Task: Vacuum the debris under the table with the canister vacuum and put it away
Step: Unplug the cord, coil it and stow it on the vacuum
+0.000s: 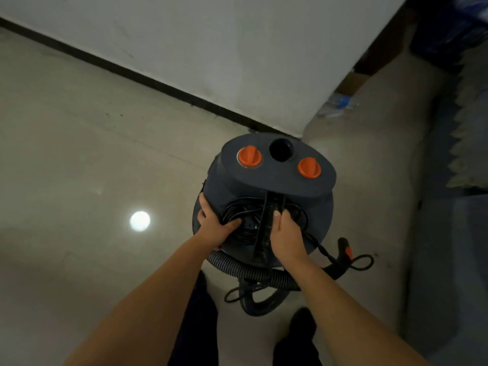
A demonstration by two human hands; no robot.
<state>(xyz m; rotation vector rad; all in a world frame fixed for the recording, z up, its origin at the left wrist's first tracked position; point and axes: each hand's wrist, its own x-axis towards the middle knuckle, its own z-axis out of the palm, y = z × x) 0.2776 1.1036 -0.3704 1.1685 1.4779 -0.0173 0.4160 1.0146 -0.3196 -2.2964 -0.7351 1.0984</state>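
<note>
1. The dark grey drum-shaped plastic canister vacuum point(266, 204) stands on the glossy beige tile floor point(79, 180) beside a white wall corner point(237, 62), likely its storage spot.
2. The left hand point(215, 228) grips the lid's rim, thumb on the coiled black cord point(237, 207); this probably keeps the cord tidy.
3. The right hand point(286, 237) grasps the black carry handle point(266, 225); its fingers are hidden.
4. The ribbed grey hose point(253, 273) disappears behind the arms.
</note>
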